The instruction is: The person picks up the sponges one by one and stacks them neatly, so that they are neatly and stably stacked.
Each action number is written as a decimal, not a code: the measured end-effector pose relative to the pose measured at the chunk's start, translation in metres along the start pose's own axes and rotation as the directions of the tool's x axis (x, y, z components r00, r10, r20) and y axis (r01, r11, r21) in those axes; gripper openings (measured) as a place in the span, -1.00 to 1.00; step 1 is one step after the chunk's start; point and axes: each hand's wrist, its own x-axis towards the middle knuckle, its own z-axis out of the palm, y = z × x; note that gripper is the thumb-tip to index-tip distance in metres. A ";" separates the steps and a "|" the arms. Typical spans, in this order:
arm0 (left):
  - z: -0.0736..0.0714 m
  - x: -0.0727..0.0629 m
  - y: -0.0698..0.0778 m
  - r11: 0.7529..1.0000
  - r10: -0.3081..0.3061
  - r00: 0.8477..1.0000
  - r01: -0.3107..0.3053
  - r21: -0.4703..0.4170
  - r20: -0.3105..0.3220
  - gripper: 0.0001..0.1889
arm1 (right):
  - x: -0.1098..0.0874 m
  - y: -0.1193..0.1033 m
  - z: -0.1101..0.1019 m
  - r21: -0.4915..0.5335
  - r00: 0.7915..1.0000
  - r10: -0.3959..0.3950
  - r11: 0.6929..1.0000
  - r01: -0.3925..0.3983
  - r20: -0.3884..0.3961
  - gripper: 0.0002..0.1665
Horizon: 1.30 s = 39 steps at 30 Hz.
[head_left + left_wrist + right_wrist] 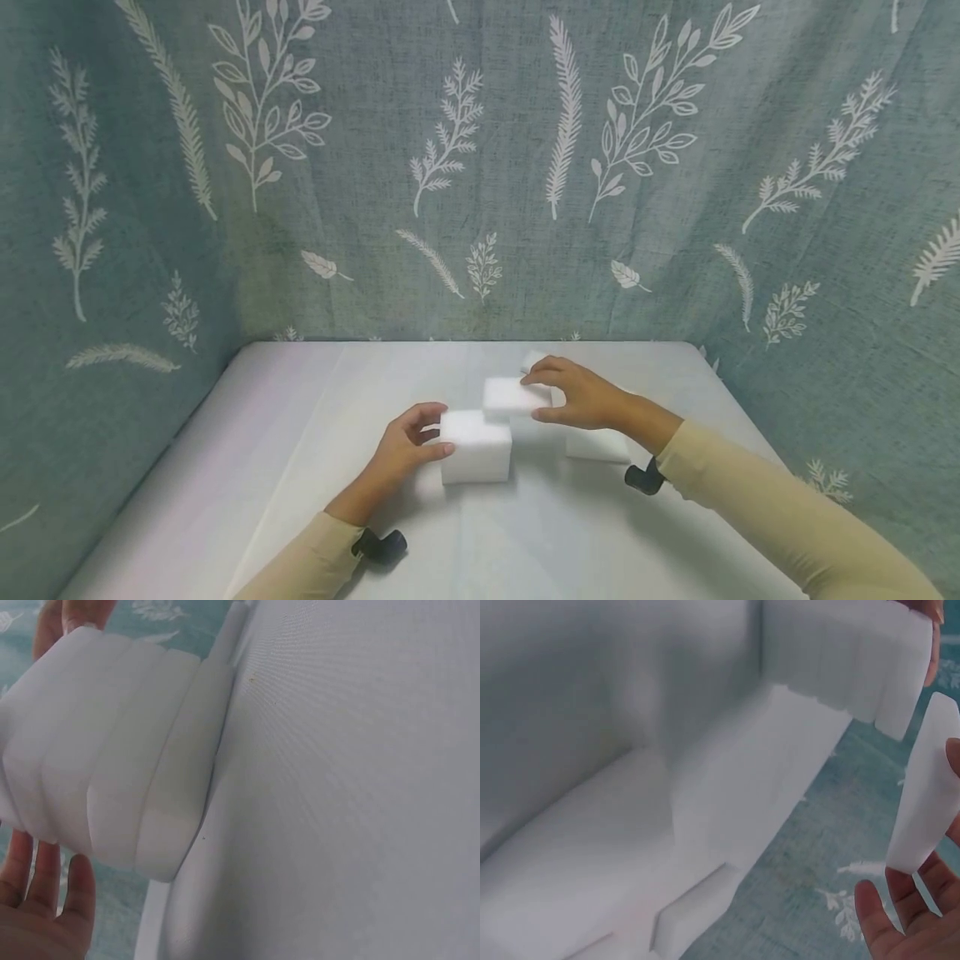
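Observation:
White blocks that look like melamine sponges lie stacked flat in a pile (476, 450) near the middle of the table; the left wrist view shows several layers in this pile (127, 750). My left hand (414, 442) holds the pile's left side, thumb at the front, fingers behind. Just above and behind the pile's right end, my right hand (581, 396) grips a single white sponge (513, 396) between thumb and fingers. In the right wrist view this sponge (926, 787) is apart from the pile, tilted in that view.
Another white sponge (597, 447) lies on the white table (337, 400) below the right wrist, and one more (532, 360) is behind the right hand. A green leaf-patterned curtain (465, 167) encloses the back and sides. Black wrist cameras (380, 547) sit on both forearms.

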 end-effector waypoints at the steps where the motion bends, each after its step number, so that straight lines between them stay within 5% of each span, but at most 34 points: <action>1: 0.000 -0.001 0.004 1.000 -0.004 1.000 0.004 0.001 0.004 -0.39 | 0.001 -0.001 0.001 -0.002 1.000 -0.004 1.000 0.004 0.001 -0.41; 8: -0.004 0.009 -0.022 1.000 0.014 1.000 -0.014 -0.003 0.004 -0.35 | 0.006 -0.009 0.009 0.006 1.000 -0.030 1.000 0.030 0.005 -0.40; 13: -0.003 0.009 -0.026 1.000 0.021 1.000 -0.021 0.000 -0.009 -0.38 | 0.008 -0.015 0.015 0.006 0.999 -0.043 0.999 0.042 0.005 -0.41; 25: -0.003 0.007 -0.019 1.000 0.024 1.000 -0.024 -0.002 -0.001 -0.37 | 0.011 -0.024 0.028 0.012 0.995 -0.092 0.996 0.092 -0.023 -0.45; 33: 0.000 -0.003 0.009 0.999 0.042 0.999 -0.042 -0.006 0.010 -0.39 | 0.017 -0.031 0.036 0.024 0.997 -0.075 0.997 0.076 -0.013 -0.43; 39: 0.000 -0.002 0.009 0.999 0.035 0.999 -0.036 0.025 0.030 -0.36 | 0.020 -0.035 0.039 0.040 0.998 -0.070 0.997 0.069 0.003 -0.42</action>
